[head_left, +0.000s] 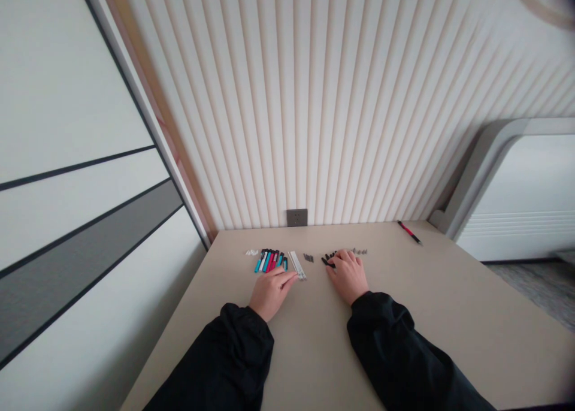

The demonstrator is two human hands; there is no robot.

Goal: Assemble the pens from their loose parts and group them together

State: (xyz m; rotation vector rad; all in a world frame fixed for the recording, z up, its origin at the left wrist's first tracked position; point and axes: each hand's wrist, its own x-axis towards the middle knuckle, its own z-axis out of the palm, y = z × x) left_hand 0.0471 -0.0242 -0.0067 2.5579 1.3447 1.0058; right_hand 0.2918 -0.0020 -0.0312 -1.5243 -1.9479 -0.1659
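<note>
My left hand (271, 289) rests low on the table, its fingers drawn together beside the lower ends of several thin white pen refills (295, 263). Whether anything is pinched there is hidden. Just beyond it lies a row of pen barrels (271, 260) in blue, white, red and black. My right hand (348, 275) has its fingers closed on a small black pen part (329, 263), at a group of similar black pieces. Between the hands sits a small cluster of dark grey pieces (308, 257).
Small clear-white pieces (252, 252) lie left of the barrels, and small grey pieces (360, 251) beyond my right hand. A red and black pen (409, 232) lies at the far right of the table (426, 303). A ribbed wall with a socket (297, 217) stands behind.
</note>
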